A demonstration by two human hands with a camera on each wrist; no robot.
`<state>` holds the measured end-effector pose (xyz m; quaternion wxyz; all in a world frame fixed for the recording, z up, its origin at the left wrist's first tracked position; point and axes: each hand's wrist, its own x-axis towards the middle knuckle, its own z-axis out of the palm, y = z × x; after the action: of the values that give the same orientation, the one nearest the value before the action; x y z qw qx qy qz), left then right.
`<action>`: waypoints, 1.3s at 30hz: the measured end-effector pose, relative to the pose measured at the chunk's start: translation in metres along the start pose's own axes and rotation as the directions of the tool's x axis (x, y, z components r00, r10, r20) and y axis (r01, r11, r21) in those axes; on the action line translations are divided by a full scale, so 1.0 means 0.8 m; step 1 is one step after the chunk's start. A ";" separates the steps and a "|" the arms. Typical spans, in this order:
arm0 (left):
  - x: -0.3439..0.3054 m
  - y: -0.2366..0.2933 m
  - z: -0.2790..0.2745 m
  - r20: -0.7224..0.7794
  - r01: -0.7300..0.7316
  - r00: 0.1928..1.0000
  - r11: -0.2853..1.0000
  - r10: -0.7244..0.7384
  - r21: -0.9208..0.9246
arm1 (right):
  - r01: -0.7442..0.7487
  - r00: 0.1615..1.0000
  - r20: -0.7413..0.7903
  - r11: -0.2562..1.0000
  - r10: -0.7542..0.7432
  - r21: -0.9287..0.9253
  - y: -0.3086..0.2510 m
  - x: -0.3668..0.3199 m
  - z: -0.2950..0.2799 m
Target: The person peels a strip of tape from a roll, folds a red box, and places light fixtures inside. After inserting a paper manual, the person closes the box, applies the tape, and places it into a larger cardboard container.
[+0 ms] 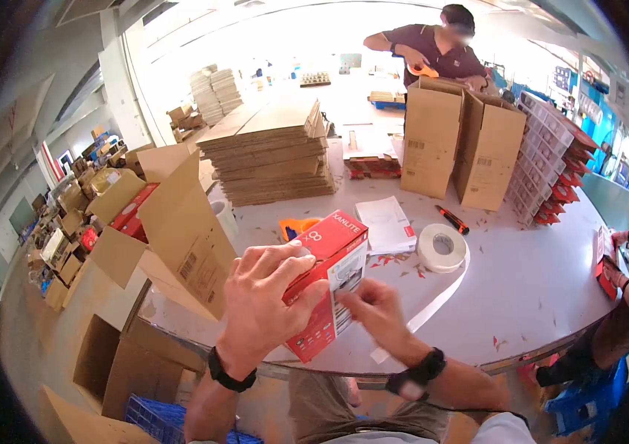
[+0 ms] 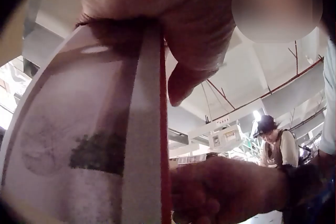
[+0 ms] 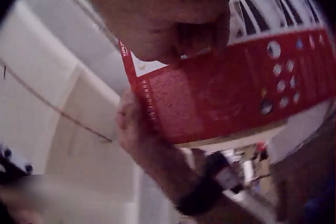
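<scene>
A red and white printed carton marked XANLITE [image 1: 314,337] stands tilted at the near table edge. My left hand [image 1: 259,300] grips it from the left, fingers over the upper part and thumb along the front. Close against the carton's white printed side is my right hand [image 1: 381,311], its fingers bent and slightly blurred. In the right wrist view the bent fingers [image 3: 163,29] lie at the carton's red face [image 3: 210,95]; I cannot tell whether they pinch anything. The left wrist view shows the carton's pale pictured side [image 2: 100,134] under the left palm.
A white label roll [image 1: 427,255] trails a strip towards me. Behind are a cutter [image 1: 451,220], white leaflets [image 1: 385,222], an orange tape dispenser [image 1: 296,228] and stacked flat cardboard [image 1: 270,159]. An open brown box [image 1: 189,237] stands left. Another person [image 1: 433,52] works across the table.
</scene>
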<state>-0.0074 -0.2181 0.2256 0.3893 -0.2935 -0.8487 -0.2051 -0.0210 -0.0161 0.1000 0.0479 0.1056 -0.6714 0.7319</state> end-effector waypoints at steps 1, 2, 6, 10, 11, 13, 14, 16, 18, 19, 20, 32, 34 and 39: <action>-0.001 0.003 0.000 -0.008 0.010 1.000 1.000 -0.010 -0.009 | 0.199 0.971 -0.081 0.951 -0.223 -0.236 -0.011 -0.002 -0.018; 0.000 0.002 0.002 -0.025 0.022 0.999 1.000 -0.022 -0.013 | 0.360 0.886 -0.096 0.803 -0.454 -0.474 -0.034 0.004 -0.038; -0.002 0.003 0.017 -0.092 0.076 0.993 0.997 -0.078 -0.031 | 0.669 0.575 0.193 0.321 -0.795 -0.671 -0.165 0.056 -0.049; -0.005 0.009 0.007 -0.063 0.075 0.995 0.997 -0.073 0.036 | 0.587 0.810 0.429 0.570 -0.400 -0.575 -0.169 0.108 -0.003; -0.007 0.008 0.003 -0.061 0.078 0.995 0.996 -0.075 0.039 | 0.356 0.870 0.486 0.787 -0.083 -0.503 -0.163 0.126 -0.014; -0.010 0.005 -0.003 -0.086 0.090 0.992 0.996 -0.092 -0.027 | 0.654 0.747 0.555 0.255 -0.366 -0.713 -0.162 0.183 -0.056; -0.013 0.003 -0.007 -0.082 0.091 0.992 0.995 -0.095 -0.052 | 0.577 0.815 0.521 0.283 -0.252 -0.766 -0.199 0.177 -0.063; -0.012 0.000 -0.009 -0.072 0.070 0.994 0.989 -0.080 -0.129 | 0.765 0.613 0.784 0.318 -0.095 -0.560 -0.237 0.172 -0.066; -0.010 0.001 0.000 -0.068 0.066 0.995 0.989 -0.075 -0.136 | 0.816 0.509 0.859 0.291 0.045 -0.499 -0.261 0.134 -0.029; -0.011 0.002 0.001 -0.061 0.066 0.995 0.988 -0.075 -0.138 | 0.801 0.514 0.851 0.297 0.107 -0.520 -0.253 0.128 -0.011; -0.014 0.001 -0.001 -0.049 0.063 0.996 0.988 -0.070 -0.141 | 0.782 0.520 0.838 0.304 0.165 -0.544 -0.241 0.124 0.005; -0.034 -0.166 -0.145 -0.416 0.384 0.884 0.836 -0.212 0.391 | 0.663 0.748 0.655 0.101 -0.108 -0.741 -0.376 0.149 -0.022; -0.044 -0.199 -0.135 -0.288 0.395 0.914 0.793 -0.287 0.463 | 0.672 0.736 0.563 0.305 -0.375 -0.675 -0.423 0.183 -0.046; -0.068 -0.246 -0.107 -0.248 0.334 0.937 0.837 -0.246 0.433 | 0.706 0.555 0.403 0.157 -0.728 -0.691 -0.518 0.265 -0.022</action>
<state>-0.0626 -0.4323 0.2121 0.4887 -0.0383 -0.8683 -0.0767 -0.1413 0.0253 0.5480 0.4367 0.3666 -0.7871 0.2353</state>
